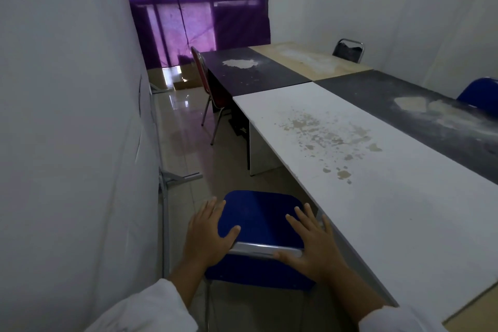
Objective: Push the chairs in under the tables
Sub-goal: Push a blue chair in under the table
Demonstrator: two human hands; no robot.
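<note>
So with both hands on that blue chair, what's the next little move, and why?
Probably a gentle push toward the white table. The left hand and right hand lie flat on the blue chair, fingers spread rather than gripping, and most of it sits outside the table's edge.

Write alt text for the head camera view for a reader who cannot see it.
Both hands, left hand and right hand, rest open on a blue chair beside a stained white table. Farther off, a red chair stands against a dark table near a purple curtain.
</note>
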